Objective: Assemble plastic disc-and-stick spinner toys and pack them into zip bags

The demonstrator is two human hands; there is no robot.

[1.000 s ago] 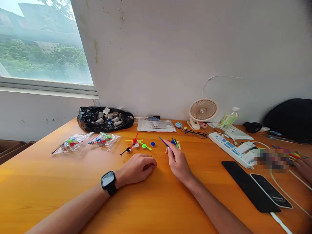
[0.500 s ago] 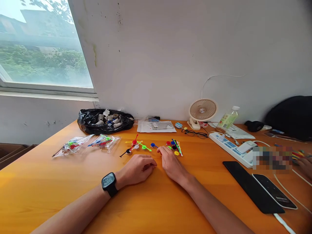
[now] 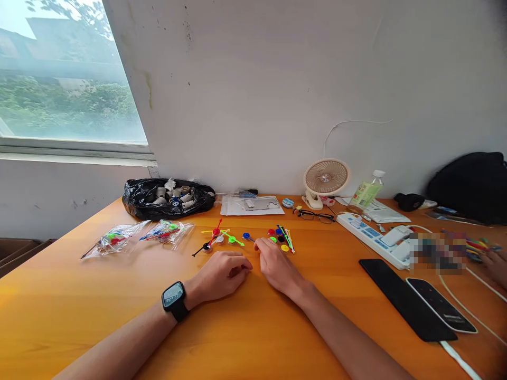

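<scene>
Your left hand point(image 3: 222, 274) rests on the desk point(image 3: 79, 306), fingers curled loosely under, nothing visibly in it; smartwatch point(image 3: 174, 301) on that wrist. Your right hand point(image 3: 277, 266) lies flat beside it, fingers stretched forward, fingertips point(image 3: 257, 244) just short of the blue pin point(image 3: 247, 236); whether anything is pinched there you cannot tell. Loose coloured pins and discs point(image 3: 282, 240) lie scattered just beyond the right hand; a second cluster point(image 3: 217, 237) with red, yellow and green arms sits beyond the left hand. Two clear bags point(image 3: 138, 235) of the same parts lie further left; black bag point(image 3: 168, 198) near the wall. Fan point(image 3: 325, 179), glasses point(image 3: 315, 215), power strip point(image 3: 372, 237) and two phones point(image 3: 420, 303) to the right.
</scene>
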